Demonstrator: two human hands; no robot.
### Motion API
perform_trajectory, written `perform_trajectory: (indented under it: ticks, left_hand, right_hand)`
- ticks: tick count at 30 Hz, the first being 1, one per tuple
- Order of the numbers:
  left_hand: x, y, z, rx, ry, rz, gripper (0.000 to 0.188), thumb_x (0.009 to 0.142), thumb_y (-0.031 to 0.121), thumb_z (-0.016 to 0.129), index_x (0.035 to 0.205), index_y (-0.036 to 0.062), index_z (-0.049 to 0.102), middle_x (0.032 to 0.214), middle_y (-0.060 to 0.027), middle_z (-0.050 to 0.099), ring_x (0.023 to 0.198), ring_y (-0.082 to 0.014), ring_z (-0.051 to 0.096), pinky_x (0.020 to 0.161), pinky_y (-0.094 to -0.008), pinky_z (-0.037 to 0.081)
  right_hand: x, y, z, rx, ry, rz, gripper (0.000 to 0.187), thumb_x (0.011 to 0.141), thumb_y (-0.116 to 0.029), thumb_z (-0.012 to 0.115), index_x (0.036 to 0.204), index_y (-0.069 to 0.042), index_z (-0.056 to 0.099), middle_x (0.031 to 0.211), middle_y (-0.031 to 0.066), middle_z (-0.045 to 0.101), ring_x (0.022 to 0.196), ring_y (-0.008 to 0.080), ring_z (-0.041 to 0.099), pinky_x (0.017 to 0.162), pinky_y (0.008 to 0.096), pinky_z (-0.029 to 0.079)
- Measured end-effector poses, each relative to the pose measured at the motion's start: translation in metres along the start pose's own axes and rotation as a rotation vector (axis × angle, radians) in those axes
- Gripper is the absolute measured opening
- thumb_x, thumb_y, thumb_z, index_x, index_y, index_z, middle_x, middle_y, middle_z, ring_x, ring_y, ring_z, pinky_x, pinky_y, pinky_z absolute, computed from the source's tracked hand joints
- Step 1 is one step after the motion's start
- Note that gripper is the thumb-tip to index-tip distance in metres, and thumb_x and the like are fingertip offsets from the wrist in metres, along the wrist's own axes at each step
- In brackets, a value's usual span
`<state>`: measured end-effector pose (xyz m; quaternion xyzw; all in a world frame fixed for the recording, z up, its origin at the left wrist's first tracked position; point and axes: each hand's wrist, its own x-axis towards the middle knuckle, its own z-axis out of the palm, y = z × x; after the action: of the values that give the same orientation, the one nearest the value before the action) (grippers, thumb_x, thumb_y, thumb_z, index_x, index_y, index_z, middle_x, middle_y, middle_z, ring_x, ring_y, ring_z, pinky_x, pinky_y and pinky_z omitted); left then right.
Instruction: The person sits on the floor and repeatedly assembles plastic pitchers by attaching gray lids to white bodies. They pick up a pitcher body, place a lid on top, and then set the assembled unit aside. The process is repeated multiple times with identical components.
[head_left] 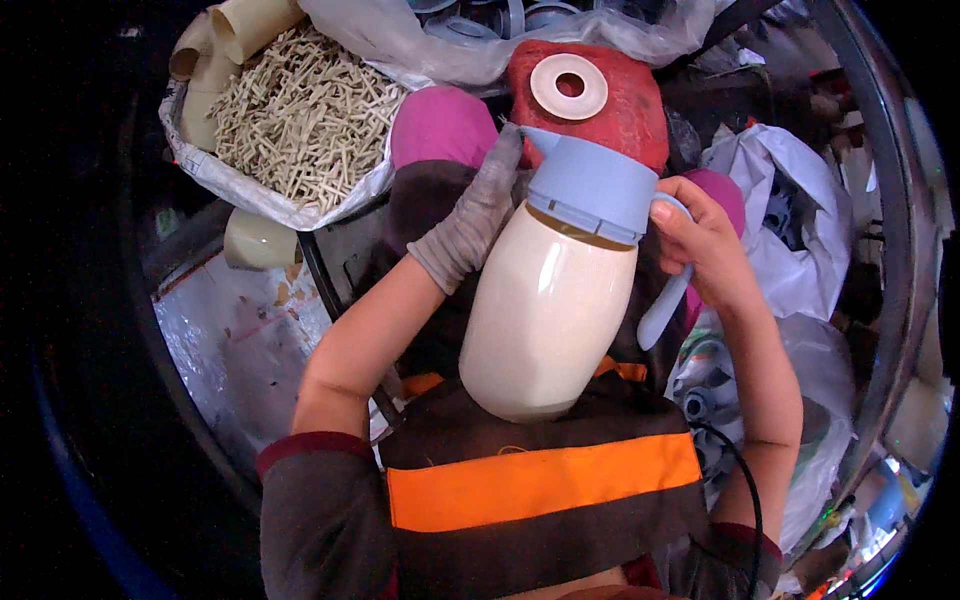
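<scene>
A: Item one, the piece in hand?

B: One cream-bodied jug (545, 310), tilted, base toward the lap, resting against the person's front over the orange-banded vest (540, 480). One pale blue collar (592, 185) sits on its neck, with one pale blue handle (665, 300) down its right side.

A: Hands on it?

B: Left hand (478, 215), one grey glove, lies flat along the jug's shoulder, fingers together and stretched up to the collar's edge. Right hand (705, 240), bare, fingers curled shut around the top of the handle, thumb pressed on the collar.

A: Just beyond?

B: One red block (620, 100) directly above the collar, carrying one cream ring (568, 86) with a round hole.

A: Containers?

B: One white sack (250, 185), upper left, mouth open, heaped with small cream cross-shaped plastic pieces (300, 110); too many to count. At least two cream tube-like parts (235, 30) stand at its far edge, and one cream rounded part (255, 240) sits below it. One clear bag (440, 40) at the top holds grey-blue round parts, number unreadable. One white bag (790, 230) at right, contents dark and unclear. One clear bag (810, 350) at lower right holds grey ringed parts (700, 400); cannot tell how many.
</scene>
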<state>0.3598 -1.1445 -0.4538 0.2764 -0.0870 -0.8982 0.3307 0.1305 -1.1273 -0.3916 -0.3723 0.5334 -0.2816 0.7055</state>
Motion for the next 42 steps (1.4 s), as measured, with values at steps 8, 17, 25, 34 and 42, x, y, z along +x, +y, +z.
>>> perform_trajectory:
  ticks: [8,17,25,34,42]
  left_hand:
    - [-0.016,-0.003,0.002,0.125,-0.053,0.043,0.089,0.072,0.071,0.054,0.126,0.0012,0.045,0.121,-0.0104,0.053,0.110,-0.0188,0.051,0.097,-0.0340,0.041]
    - [-0.029,0.000,0.001,0.548,-0.138,0.125,0.078,0.074,0.051,0.067,0.129,0.0024,0.042,0.122,-0.0079,0.051,0.111,-0.0163,0.049,0.096,-0.0322,0.039]
    - [-0.036,-0.005,-0.001,0.515,-0.038,0.100,0.074,0.077,0.048,0.066,0.129,0.0018,0.042,0.122,-0.0079,0.051,0.112,-0.0158,0.048,0.097,-0.0321,0.038]
    - [-0.047,-0.015,-0.008,0.734,0.001,0.203,0.077,0.075,0.049,0.068,0.130,0.0031,0.039,0.121,-0.0066,0.050,0.112,-0.0163,0.047,0.095,-0.0328,0.038]
    - [-0.059,0.005,0.028,0.943,-0.213,0.246,0.076,0.072,0.040,0.073,0.130,0.0028,0.040,0.121,-0.0065,0.051,0.112,-0.0158,0.046,0.097,-0.0327,0.037]
  right_hand:
    - [0.007,0.010,-0.002,-0.045,-0.079,-0.037,0.034,0.084,-0.029,0.062,0.106,-0.005,0.053,0.072,-0.0032,0.046,0.054,0.0046,0.039,0.049,0.0217,0.035]
    - [0.013,0.019,-0.006,-0.232,-0.105,-0.145,0.038,0.084,-0.031,0.060,0.110,-0.004,0.055,0.075,-0.0016,0.052,0.056,0.0055,0.044,0.049,0.0211,0.036]
    - [0.025,0.029,0.003,-0.242,-0.128,-0.133,0.041,0.085,-0.032,0.060,0.113,-0.003,0.056,0.073,-0.0010,0.053,0.054,0.0052,0.042,0.047,0.0212,0.034]
    - [0.022,0.031,-0.007,-0.244,-0.283,-0.067,0.052,0.083,-0.032,0.063,0.124,-0.003,0.050,0.075,0.0000,0.054,0.053,0.0051,0.042,0.048,0.0209,0.036]
    - [-0.006,-0.017,-0.011,-0.217,-0.532,0.092,0.064,0.078,-0.032,0.068,0.130,-0.003,0.044,0.078,0.0029,0.058,0.049,0.0066,0.049,0.046,0.0200,0.041]
